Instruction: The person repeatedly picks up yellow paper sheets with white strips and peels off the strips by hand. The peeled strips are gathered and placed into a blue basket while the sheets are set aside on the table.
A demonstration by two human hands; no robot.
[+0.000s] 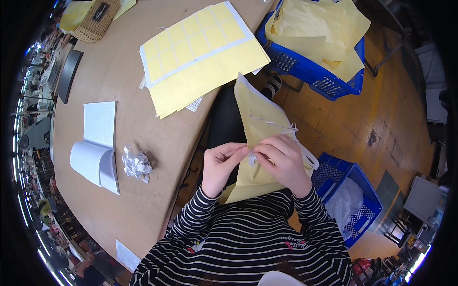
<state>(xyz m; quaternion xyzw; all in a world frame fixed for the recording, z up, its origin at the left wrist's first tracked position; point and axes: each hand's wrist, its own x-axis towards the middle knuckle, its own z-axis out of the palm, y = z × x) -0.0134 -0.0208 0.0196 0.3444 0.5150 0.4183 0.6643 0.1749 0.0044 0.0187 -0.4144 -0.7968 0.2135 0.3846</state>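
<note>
A thin yellow sheet [257,107] with white edging lies tilted across my lap. My left hand [222,166] pinches at its middle, thumb and forefinger pressed together. Right beside those fingertips, my right hand [285,159] is closed in a pinch on the same sheet. A small white strip [252,159] shows just below the meeting fingertips; which hand grips it is hard to make out. Loose curled white strips [310,156] hang along the sheet's right side, past my right hand.
Left of me, the brown table [148,114] carries a stack of yellow sheets [200,62], an open notebook [100,143], a crumpled white strip bundle [136,164] and a wicker basket [95,26]. Blue crates [329,86] stand at the far right and near right [369,207], the far one heaped with yellow sheets.
</note>
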